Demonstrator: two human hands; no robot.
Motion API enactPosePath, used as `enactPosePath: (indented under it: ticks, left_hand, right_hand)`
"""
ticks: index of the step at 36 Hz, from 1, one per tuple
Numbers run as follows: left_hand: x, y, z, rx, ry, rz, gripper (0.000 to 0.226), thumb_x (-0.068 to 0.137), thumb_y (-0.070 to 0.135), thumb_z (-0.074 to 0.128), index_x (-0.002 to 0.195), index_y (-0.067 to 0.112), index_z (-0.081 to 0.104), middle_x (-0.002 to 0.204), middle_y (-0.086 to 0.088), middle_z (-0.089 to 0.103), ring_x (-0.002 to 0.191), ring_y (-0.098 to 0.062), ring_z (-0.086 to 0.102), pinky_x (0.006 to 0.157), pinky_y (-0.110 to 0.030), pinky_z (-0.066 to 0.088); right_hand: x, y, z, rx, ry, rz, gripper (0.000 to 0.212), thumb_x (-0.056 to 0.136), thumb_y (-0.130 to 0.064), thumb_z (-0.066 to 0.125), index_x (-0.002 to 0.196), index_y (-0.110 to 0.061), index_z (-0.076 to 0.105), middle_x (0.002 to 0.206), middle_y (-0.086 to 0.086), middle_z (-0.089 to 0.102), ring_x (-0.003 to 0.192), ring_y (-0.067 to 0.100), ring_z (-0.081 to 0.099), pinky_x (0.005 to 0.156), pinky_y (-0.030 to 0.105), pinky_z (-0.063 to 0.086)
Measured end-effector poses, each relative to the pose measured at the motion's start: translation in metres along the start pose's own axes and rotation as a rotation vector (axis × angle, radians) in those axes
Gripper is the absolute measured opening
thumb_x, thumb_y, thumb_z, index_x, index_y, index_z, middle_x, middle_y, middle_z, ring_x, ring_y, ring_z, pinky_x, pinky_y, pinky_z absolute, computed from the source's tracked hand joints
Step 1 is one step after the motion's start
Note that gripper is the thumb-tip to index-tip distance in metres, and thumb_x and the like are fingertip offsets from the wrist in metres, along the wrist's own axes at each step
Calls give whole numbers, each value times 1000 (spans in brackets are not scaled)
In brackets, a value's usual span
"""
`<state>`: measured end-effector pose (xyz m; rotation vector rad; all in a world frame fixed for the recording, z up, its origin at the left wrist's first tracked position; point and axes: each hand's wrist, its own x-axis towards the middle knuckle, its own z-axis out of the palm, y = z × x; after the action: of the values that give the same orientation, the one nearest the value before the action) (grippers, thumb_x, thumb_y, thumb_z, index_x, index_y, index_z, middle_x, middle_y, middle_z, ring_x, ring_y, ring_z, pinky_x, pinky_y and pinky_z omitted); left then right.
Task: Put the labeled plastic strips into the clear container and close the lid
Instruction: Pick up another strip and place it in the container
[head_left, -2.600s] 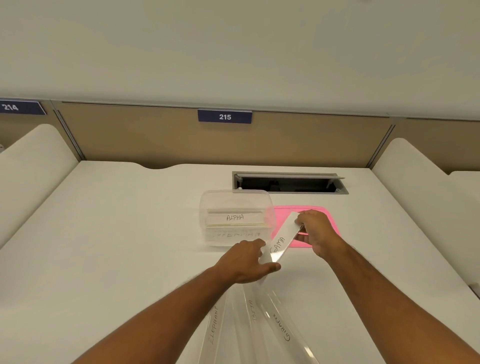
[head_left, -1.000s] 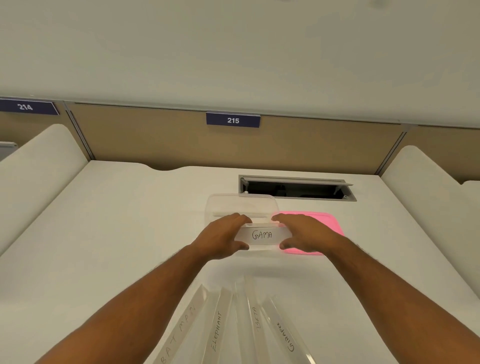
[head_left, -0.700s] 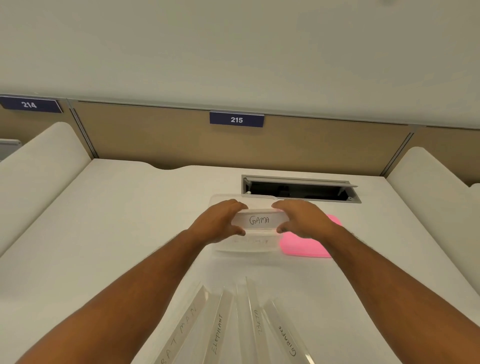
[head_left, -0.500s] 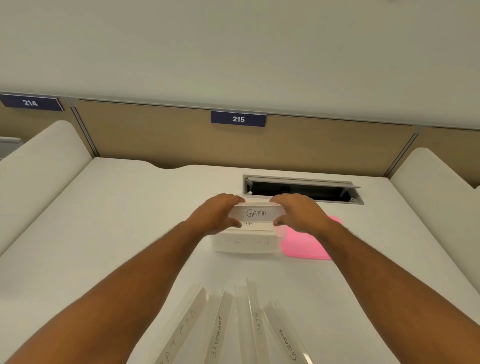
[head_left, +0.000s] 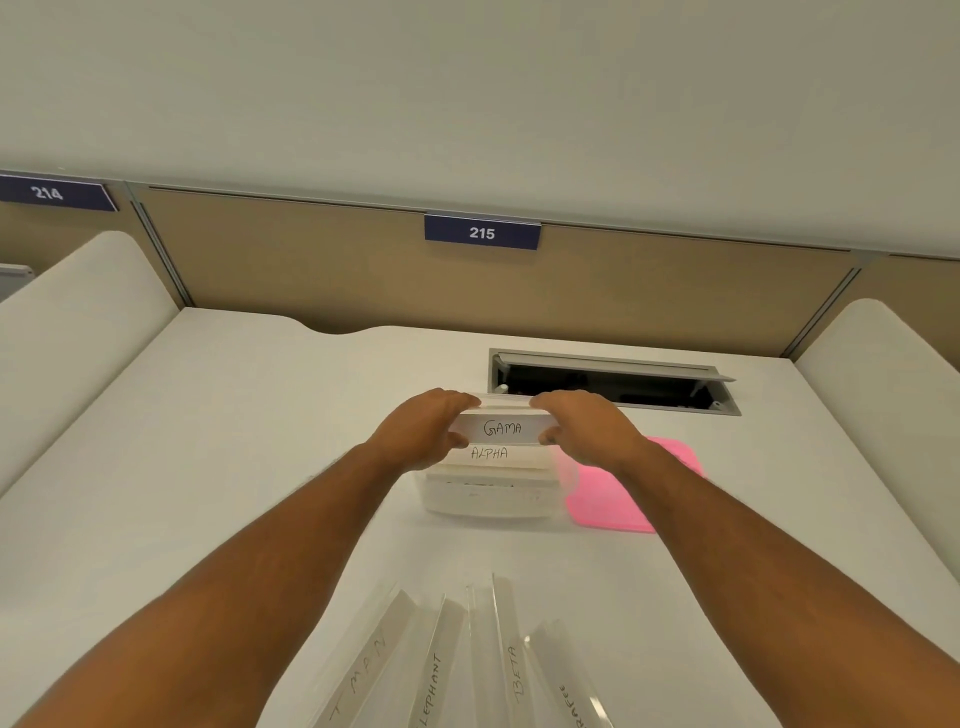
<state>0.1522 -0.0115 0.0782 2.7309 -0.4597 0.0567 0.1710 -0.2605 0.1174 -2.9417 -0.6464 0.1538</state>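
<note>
both hands (head_left: 423, 434) hold gama strip (head_left: 501, 428) over container (head_left: 488, 499).

Left arm: bare, stretched forward from lower left.
Left hand (head_left: 423, 434): palm down, fingers curled over the far edge of the GAMA strip (head_left: 501, 428), thumb under its near edge.
Right arm: bare, stretched forward from lower right.
Right hand (head_left: 587, 428): mirrored, fingers over the far edge, thumb pinching below.
</note>
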Motion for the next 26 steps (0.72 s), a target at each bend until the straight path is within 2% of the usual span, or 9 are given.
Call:
enactPosePath:
  ticks: [9, 14, 19, 26]
  left_hand:
    - [11, -9, 5, 24, -11, -41, 60, 86, 27, 75, 141, 23, 51, 132, -6, 60, 122, -25, 52, 100, -38, 44]
    - [19, -14, 10, 44, -43, -58, 60, 84, 30, 77, 139, 23, 53, 128, -5, 63, 117, -24, 56, 95, -36, 46]
    - [28, -17, 16, 65, -90, -70, 61, 83, 31, 78, 138, 22, 54, 131, -1, 63, 119, -23, 57, 97, -37, 47]
    - [38, -22, 26, 110, -145, -83, 59, 83, 33, 77, 136, 20, 54, 130, 2, 60, 115, -23, 58, 94, -39, 48]
  right_hand:
    - [16, 6, 13, 47, -38, -7, 42, 92, -24, 68, 132, -19, 57, 130, 2, 58, 114, 28, 58, 91, 43, 48]
    - [25, 8, 20, 60, -58, -13, 42, 91, -24, 70, 131, -17, 58, 122, -1, 51, 100, 27, 60, 86, 44, 50]
    - [35, 12, 27, 45, -83, -7, 39, 89, -25, 72, 125, -15, 61, 117, 1, 52, 100, 28, 60, 85, 46, 50]
    - [46, 18, 39, -17, -93, -25, 39, 89, -27, 71, 126, -17, 62, 115, 2, 57, 104, 28, 59, 82, 40, 50]
